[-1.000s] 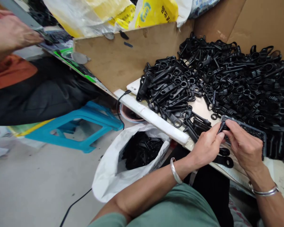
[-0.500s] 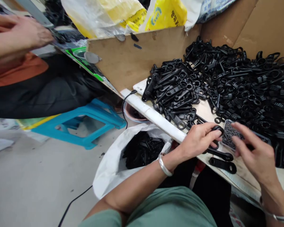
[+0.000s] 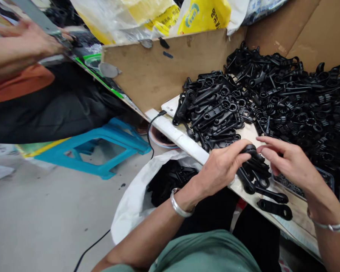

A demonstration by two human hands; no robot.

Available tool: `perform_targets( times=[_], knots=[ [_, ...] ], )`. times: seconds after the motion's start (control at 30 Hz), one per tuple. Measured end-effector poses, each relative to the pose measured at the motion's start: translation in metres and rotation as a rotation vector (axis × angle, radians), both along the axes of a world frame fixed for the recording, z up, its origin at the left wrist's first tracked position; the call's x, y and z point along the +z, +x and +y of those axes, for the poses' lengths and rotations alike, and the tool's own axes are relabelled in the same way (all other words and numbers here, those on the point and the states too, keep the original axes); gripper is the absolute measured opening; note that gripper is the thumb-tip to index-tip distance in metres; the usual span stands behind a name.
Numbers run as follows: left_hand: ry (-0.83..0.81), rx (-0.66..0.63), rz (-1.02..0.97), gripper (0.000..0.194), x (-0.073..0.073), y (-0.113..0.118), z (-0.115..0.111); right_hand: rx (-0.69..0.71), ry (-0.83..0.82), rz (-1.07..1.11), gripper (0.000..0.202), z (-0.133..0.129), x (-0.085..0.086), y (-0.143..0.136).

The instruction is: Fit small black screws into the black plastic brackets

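My left hand (image 3: 222, 164) is closed, thumb and fingers pinching a black round plastic part (image 3: 249, 149) above the table's front edge. Close to that part's right side is my right hand (image 3: 290, 160), index finger and thumb drawn together at the tips. Whatever lies between those fingertips is too small to make out. Under my right wrist sits a clear plastic box (image 3: 324, 172) with tiny dark pieces, partly covered by the hand. Below my hands several long black plastic levers (image 3: 274, 209) with ringed ends lie along the edge.
A large heap of black plastic parts (image 3: 297, 102) covers the table at right. Beyond it stand a wooden board (image 3: 158, 75) and a cardboard wall. A white sack (image 3: 127, 204) with black parts stands below. At left are a blue stool (image 3: 107, 151) and another person's arm (image 3: 19, 49).
My right hand has moved left and up from the box of tiny pieces to the round part, its fingers drawing together. My left hand has shifted slightly left, still holding the part.
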State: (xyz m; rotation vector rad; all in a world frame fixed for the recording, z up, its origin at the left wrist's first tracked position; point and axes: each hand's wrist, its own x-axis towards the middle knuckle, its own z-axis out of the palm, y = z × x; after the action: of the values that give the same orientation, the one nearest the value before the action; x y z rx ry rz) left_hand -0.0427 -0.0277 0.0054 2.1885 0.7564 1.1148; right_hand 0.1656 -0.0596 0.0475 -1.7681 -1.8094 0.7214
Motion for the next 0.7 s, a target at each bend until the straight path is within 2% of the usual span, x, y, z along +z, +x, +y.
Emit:
perform_targets(
  times=[0.07, 0.13, 0.2, 0.3, 0.43, 0.5, 0.6, 0.63, 0.7],
  knots=[
    [0.018, -0.046, 0.017, 0.030, 0.003, -0.004, -0.001, 0.084, -0.005, 0.127, 0.041, -0.007, 0.005, -0.014],
    [0.031, -0.067, 0.041, 0.033, 0.002, -0.006, -0.001, 0.133, 0.022, 0.143, 0.037, -0.011, 0.007, -0.020],
    [0.011, -0.101, 0.018, 0.034, -0.002, -0.006, -0.001, 0.153, 0.061, 0.080, 0.032, -0.012, 0.006, -0.022],
    [-0.052, -0.130, -0.119, 0.033, -0.011, -0.002, -0.003, 0.190, 0.131, -0.060, 0.027, -0.014, 0.001, -0.023],
    [-0.061, -0.112, -0.200, 0.030, -0.015, 0.005, -0.004, 0.167, 0.258, -0.147, 0.029, -0.016, -0.008, -0.030],
    [0.015, -0.054, -0.112, 0.031, -0.015, 0.007, -0.002, 0.139, 0.275, -0.165, 0.030, -0.013, -0.010, -0.026],
    [0.228, 0.068, 0.175, 0.035, -0.014, 0.006, 0.006, 0.120, 0.181, -0.221, 0.031, 0.002, -0.007, -0.005],
    [0.311, 0.088, 0.270, 0.035, -0.014, 0.005, 0.009, 0.092, 0.144, -0.278, 0.032, 0.008, -0.006, 0.005],
    [0.448, 0.076, 0.401, 0.036, -0.013, 0.003, 0.014, -0.037, 0.176, -0.508, 0.035, 0.021, -0.006, 0.024]
  ],
)
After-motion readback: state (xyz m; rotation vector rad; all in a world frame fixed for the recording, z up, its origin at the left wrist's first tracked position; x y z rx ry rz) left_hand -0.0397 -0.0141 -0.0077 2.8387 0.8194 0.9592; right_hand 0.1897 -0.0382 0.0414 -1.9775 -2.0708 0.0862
